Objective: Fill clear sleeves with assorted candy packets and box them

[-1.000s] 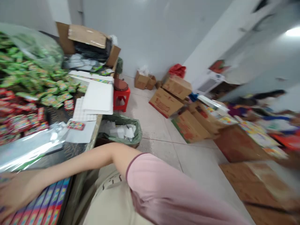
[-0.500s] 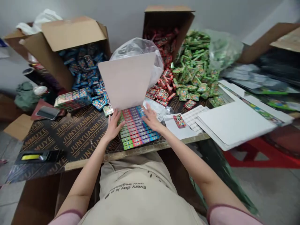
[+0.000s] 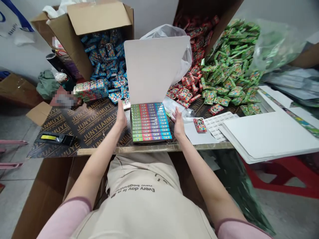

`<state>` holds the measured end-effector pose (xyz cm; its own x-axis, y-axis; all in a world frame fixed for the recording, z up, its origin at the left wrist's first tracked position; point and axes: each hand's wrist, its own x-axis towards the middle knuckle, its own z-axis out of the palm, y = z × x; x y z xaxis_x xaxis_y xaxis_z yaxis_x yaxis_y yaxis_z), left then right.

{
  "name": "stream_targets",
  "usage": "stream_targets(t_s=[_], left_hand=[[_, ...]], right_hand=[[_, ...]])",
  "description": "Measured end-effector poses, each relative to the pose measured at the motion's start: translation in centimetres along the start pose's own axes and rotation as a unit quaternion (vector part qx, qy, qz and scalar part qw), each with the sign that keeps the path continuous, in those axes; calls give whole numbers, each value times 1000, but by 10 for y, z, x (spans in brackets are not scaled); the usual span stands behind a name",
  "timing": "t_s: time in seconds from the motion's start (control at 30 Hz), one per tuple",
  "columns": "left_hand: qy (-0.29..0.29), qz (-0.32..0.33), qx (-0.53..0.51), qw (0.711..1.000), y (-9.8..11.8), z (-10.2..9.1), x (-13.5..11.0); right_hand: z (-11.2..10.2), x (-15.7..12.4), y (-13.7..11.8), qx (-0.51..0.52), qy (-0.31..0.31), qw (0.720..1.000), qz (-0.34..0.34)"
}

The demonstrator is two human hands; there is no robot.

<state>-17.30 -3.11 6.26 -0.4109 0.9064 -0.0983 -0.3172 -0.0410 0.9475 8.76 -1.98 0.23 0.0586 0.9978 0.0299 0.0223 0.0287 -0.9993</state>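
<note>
A display box (image 3: 150, 105) stands on the table with its white lid (image 3: 156, 68) raised at the back. Rows of small packs (image 3: 151, 122) in green, red, purple and blue fill it. To the box's left, my left hand (image 3: 121, 116) is held on edge, fingers stretched out, a small gap from the side wall. On the other side, my right hand (image 3: 178, 123) is likewise upright with its fingers apart, just off the box. Neither hand holds anything. A single red pack (image 3: 200, 125) lies on white paper right of my right hand.
Behind are heaps of blue packs (image 3: 109, 56), red packs (image 3: 185, 91) and green packs (image 3: 231, 63), with cartons and a clear bag. White boards (image 3: 269, 131) overhang the table's front right. A tape dispenser (image 3: 56, 137) and stacked packs (image 3: 91, 89) are at left.
My hands have moved outward, off the packs at the box's top, to either side of the box. The packs are now fully in view. The camera view has shifted.
</note>
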Motion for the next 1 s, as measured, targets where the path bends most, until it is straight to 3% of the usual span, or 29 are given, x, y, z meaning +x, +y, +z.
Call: stream_targets(t_s=[0.03,0.13,0.23,0.27,0.33,0.43,0.47,0.53,0.63,0.7,0.8,0.9,1.0], left_hand=[[2,28,10,1000,19,1,17],[-120,98,48,987,71,6,47],[-265,142,149,942,93,10,24],[-310,151,208,915,91,10,6],[-381,174,359,834,75,5,-40],[-340,261,559,710,35,-13,-106],[-318,272,601,681,21,-21,-121],[-273,267,657,650,-3,-35,-140],[-218,265,689,639,-22,-47,-143],[-202,287,691,632,-25,-49,-138],[-192,313,682,633,-27,-48,-131],[-185,317,649,666,-33,-50,-126],[-159,292,591,735,-42,-53,-120]], right_hand=[[-6,1,-5,-11,26,999,-14],[-24,-8,-25,-2,61,998,-35],[-38,-30,-44,53,-11,998,12],[-43,-40,-49,68,-52,995,47],[-49,-59,-54,75,-134,980,124],[-53,-81,-50,20,-215,959,184],[-53,-85,-46,-7,-236,955,182],[-52,-90,-36,-64,-258,954,142],[-50,-86,-23,-187,-222,957,7],[-49,-83,-17,-268,-183,942,-82],[-51,-84,-13,-326,-167,919,-149],[-51,-92,-9,-333,-120,916,-188],[-48,-98,-2,-315,-31,920,-230]])
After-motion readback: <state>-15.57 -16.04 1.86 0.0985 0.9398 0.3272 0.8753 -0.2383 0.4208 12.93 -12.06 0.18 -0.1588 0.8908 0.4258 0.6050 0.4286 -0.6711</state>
